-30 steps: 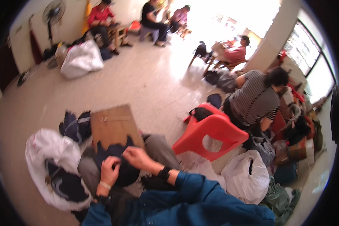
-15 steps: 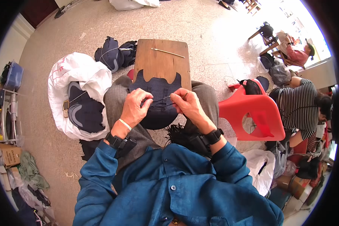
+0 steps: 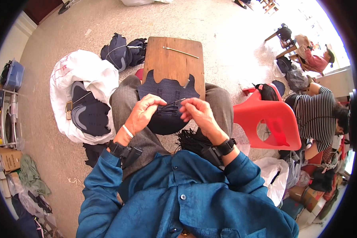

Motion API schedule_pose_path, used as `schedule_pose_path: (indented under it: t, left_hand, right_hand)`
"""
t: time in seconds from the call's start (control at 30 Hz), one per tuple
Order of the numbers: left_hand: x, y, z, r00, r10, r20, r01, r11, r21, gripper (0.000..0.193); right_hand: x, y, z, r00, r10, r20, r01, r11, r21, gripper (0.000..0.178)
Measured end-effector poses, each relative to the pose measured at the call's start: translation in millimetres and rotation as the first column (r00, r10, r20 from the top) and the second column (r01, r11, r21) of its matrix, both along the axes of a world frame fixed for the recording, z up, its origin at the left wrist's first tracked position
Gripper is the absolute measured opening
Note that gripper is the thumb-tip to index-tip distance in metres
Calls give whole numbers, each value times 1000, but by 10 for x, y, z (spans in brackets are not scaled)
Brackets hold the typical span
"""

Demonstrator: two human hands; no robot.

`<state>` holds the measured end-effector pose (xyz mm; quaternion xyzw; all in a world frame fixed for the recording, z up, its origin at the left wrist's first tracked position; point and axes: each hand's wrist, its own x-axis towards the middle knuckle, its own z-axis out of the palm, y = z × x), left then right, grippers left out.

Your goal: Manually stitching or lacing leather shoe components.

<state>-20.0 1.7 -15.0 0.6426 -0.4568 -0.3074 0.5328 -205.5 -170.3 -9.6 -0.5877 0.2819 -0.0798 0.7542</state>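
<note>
Left hand, right hand over scalloped navy mesh panel; can't tell either grip; slack could tangle thin dark cord.

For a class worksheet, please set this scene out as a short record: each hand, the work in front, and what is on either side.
Left hand: curled, over the dark blue fabric piece
Right hand: over the same piece, by a thin item too small to identify
Work surface: brown wooden board, overlapped by the fabric
On the board: slender metal tool
Person's left: white sack with dark pieces and a phone
Person's right: red plastic chair; co-worker in stripes beyond
</note>
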Motion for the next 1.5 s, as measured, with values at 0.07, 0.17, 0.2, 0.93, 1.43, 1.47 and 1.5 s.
schedule_pose_path:
  t: [0.07, 0.17, 0.2, 0.93, 1.43, 1.47, 1.5]
  left_hand:
    - [9, 71, 0, 980, 63, -190, -65, 998, -5, 20]
    - [-26, 70, 26, 973, 151, -172, -135, 986, 99, 18]
    - [-50, 54, 26, 982, 172, -79, -165, 982, 92, 16]
    - [244, -222, -251, 944, 162, 286, -173, 985, 12, 15]
    - [193, -192, -205, 958, 133, 256, -158, 984, 80, 13]
    - [181, -187, -198, 960, 136, 246, -158, 985, 74, 13]
    - [164, -180, -193, 959, 133, 249, -155, 985, 73, 13]
  right_hand:
    - [-21, 70, -8, 991, 6, -134, 19, 983, 180, 28]
    - [80, 91, -9, 994, -45, -103, 66, 976, 207, 29]
    - [121, 77, -23, 995, -41, -91, 61, 973, 222, 28]
    - [528, 217, -278, 992, 93, 84, 14, 584, -811, 7]
    - [-515, -576, 185, 976, -215, -43, 23, 296, -955, 7]
    - [-553, -581, 202, 971, -236, -46, 23, 280, -960, 7]
    - [-582, -582, 215, 965, -258, -48, 22, 264, -964, 6]
